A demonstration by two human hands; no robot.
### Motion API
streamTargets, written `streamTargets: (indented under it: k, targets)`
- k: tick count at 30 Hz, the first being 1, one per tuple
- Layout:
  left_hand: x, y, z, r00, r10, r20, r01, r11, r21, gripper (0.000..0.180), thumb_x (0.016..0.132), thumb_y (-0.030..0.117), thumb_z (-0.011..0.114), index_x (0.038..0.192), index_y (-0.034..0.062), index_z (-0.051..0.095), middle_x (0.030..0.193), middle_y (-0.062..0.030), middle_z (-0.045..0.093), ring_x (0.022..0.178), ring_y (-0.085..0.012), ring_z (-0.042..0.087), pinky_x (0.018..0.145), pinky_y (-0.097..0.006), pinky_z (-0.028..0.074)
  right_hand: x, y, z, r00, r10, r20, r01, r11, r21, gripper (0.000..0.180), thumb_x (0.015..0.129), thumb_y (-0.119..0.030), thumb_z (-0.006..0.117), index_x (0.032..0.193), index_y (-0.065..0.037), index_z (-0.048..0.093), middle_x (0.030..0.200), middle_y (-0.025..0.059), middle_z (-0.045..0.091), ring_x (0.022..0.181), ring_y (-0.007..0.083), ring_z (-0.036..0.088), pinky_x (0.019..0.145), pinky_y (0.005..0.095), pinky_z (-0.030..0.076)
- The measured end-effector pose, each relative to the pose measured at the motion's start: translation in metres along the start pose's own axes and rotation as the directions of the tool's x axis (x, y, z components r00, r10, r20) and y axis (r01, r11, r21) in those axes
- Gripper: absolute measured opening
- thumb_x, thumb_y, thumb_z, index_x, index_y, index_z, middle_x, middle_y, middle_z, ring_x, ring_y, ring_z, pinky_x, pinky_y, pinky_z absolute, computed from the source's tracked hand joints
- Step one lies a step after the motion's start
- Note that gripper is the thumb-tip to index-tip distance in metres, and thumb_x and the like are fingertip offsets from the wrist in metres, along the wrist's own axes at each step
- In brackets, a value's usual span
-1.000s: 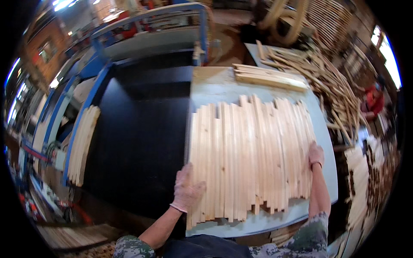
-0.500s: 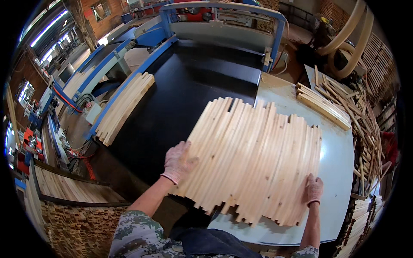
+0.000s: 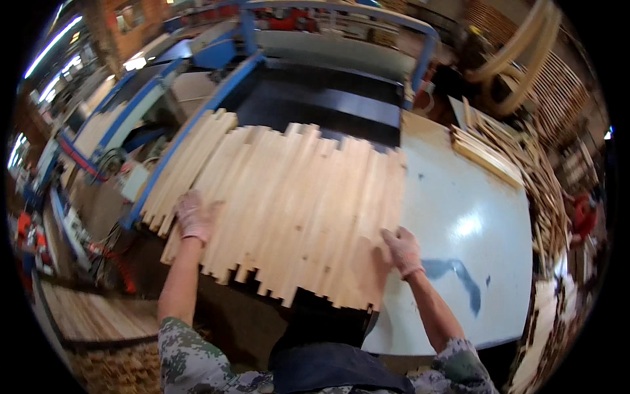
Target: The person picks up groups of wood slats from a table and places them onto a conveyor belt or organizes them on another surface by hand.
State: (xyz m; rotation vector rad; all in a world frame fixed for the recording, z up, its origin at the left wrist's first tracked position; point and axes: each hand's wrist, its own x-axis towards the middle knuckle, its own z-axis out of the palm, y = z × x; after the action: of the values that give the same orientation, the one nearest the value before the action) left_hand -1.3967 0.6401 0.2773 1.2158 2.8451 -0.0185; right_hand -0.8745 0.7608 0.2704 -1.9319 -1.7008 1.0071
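Observation:
A wide row of pale wooden strips [image 3: 295, 210] lies side by side with uneven ends, mostly over the black machine bed [image 3: 289, 92]. At its left side my gloved left hand [image 3: 195, 218] rests on the strips, fingers stretched and thumb apart. My gloved right hand [image 3: 402, 251] bears on the right edge with its fingers bent around it; their tips are partly hidden. Further left, a narrower group of strips [image 3: 187, 161] lies along the blue rail [image 3: 226, 85], close beside the wide row.
A pale smooth tabletop [image 3: 459, 210] adjoins the bed on the right. A few strips [image 3: 485, 157] lie on its far edge, with a heap of scrap wood [image 3: 525, 177] beyond. A blue machine frame [image 3: 430, 56] spans the far end. Stacked wood [image 3: 105, 312] stands at lower left.
The wide row has slid left off the pale tabletop onto the black bed, up near the narrower group. Both hands have moved left with it.

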Motion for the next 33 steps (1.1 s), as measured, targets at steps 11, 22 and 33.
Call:
streamTargets:
  k: [11, 22, 33]
  targets:
    - [0.017, -0.019, 0.019, 0.996, 0.03, -0.089, -0.03, 1.0, 0.008, 0.088, 0.101, 0.064, 0.05, 0.164, 0.005, 0.034, 0.172, -0.0184, 0.029, 0.16, -0.0361, 0.023, 0.13, -0.051, 0.015, -0.016, -0.048, 0.009, 1.0, 0.022, -0.011, -0.025, 0.911, -0.411, 0.058, 0.094, -0.05, 0.059, 0.101, 0.005, 0.077, 0.103, 0.0307, 0.075, 0.103, 0.0456, 0.073, 0.09, 0.0499, 0.059]
    - [0.065, -0.152, -0.031, 0.921, -0.118, -0.372, 0.128, 0.992, 0.004, 0.092, 0.095, 0.054, 0.064, 0.165, 0.0036, 0.031, 0.172, -0.0187, 0.03, 0.16, -0.037, 0.024, 0.131, -0.05, 0.015, -0.028, 0.118, 0.016, 0.755, -0.405, -0.515, 0.358, 0.914, -0.193, 0.056, 0.093, -0.018, 0.073, 0.141, 0.005, 0.058, 0.101, 0.0171, 0.066, 0.088, 0.0296, 0.062, 0.079, 0.0385, 0.053]
    - [0.12, -0.253, -0.069, 0.928, -0.278, -0.248, 0.321, 0.935, 0.153, 0.096, 0.088, 0.055, 0.065, 0.161, -0.0009, 0.036, 0.168, -0.0227, 0.036, 0.153, -0.0329, 0.041, 0.124, -0.044, 0.034, -0.026, 0.094, 0.01, 0.822, -0.382, -0.421, 0.141, 0.854, -0.501, 0.073, 0.085, -0.039, 0.072, 0.142, 0.003, 0.057, 0.139, 0.0234, 0.061, 0.132, 0.042, 0.054, 0.113, 0.0506, 0.042]
